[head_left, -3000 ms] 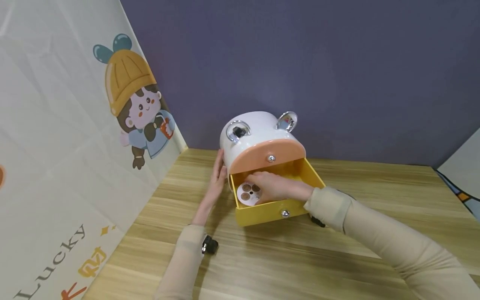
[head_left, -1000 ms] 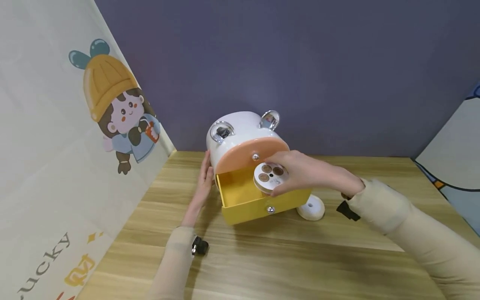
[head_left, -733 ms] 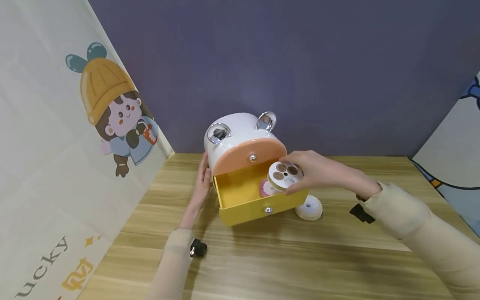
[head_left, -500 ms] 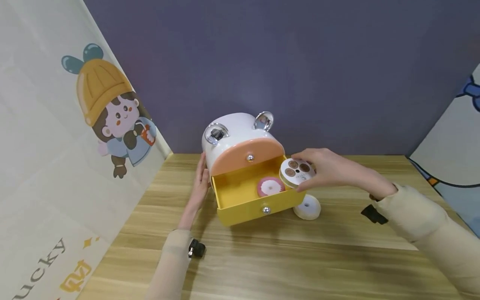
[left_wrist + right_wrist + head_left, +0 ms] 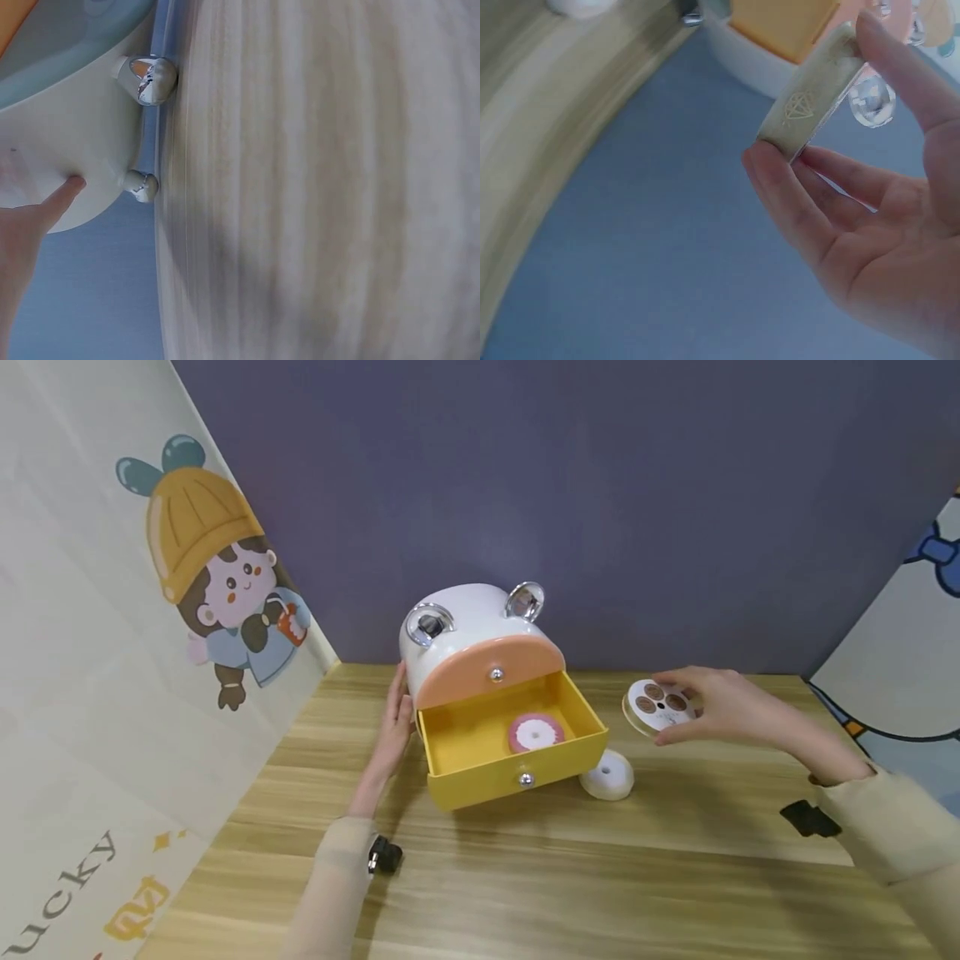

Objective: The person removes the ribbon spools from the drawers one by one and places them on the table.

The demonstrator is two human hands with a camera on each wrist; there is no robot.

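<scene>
My right hand [image 5: 720, 710] pinches a cream ribbon spool [image 5: 651, 714] by its edge, thumb on one side and fingers on the other, in the air right of the drawer. Its white face has brown circles; in the right wrist view, a diamond pattern marks the ribbon [image 5: 801, 109]. My left hand [image 5: 392, 727] rests with extended fingers on the side of a white storage box [image 5: 468, 610]. The box's yellow drawer [image 5: 480, 783] is pulled out and holds a pink ribbon spool [image 5: 516, 737]. Another pale spool [image 5: 609, 777] lies on the table by the drawer's right front corner.
The box has two shiny ear-like rings [image 5: 430, 625] on top and a closed orange upper drawer [image 5: 487, 670] with a silver knob. A dark blue wall [image 5: 637, 510] stands behind the wooden table [image 5: 525, 885]. A white printed panel [image 5: 75, 652] borders the left.
My right hand has lifted the cream spool out of the drawer and carried it right, past the drawer's side. The pink spool has come into view. My left hand keeps its place against the box.
</scene>
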